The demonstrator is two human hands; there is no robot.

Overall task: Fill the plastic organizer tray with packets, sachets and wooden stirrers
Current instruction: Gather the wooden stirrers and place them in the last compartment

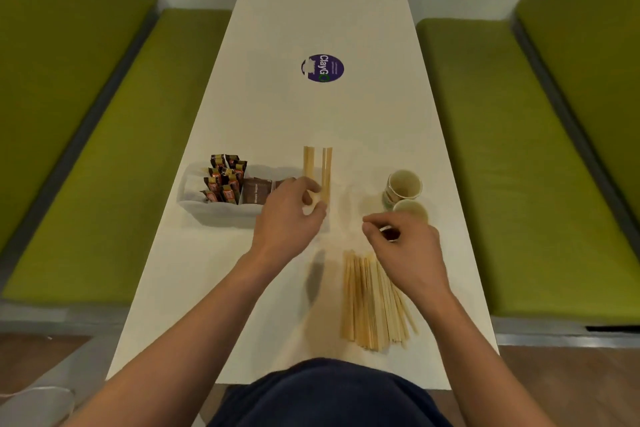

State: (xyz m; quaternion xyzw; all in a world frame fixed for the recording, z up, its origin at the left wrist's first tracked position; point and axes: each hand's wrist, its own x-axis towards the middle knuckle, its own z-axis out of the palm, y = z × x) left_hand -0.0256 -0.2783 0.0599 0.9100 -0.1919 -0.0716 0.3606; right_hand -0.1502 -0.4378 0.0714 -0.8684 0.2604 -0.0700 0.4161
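Green padded benches [104, 156] flank a long white worktop [311, 121] seen from above. A clear plastic organizer tray [214, 215] sits left of centre, holding upright orange-and-brown sachets [225, 180] and flat brown packets [256, 192]. In its right end compartment stand a few pale wooden stirrers [308, 163].

The left hand [287, 218] is at that compartment, fingers curled against the foot of the standing stirrers, seemingly pinching them. The right hand [405, 246] hovers with fingers curled and fingertips drawn together; whether it holds anything cannot be told.

A loose pile of wooden stirrers [370, 302] lies flat just beneath and nearer the person than the right hand. Its long axis runs away from the person, so the right hand is the closer one for gathering more.
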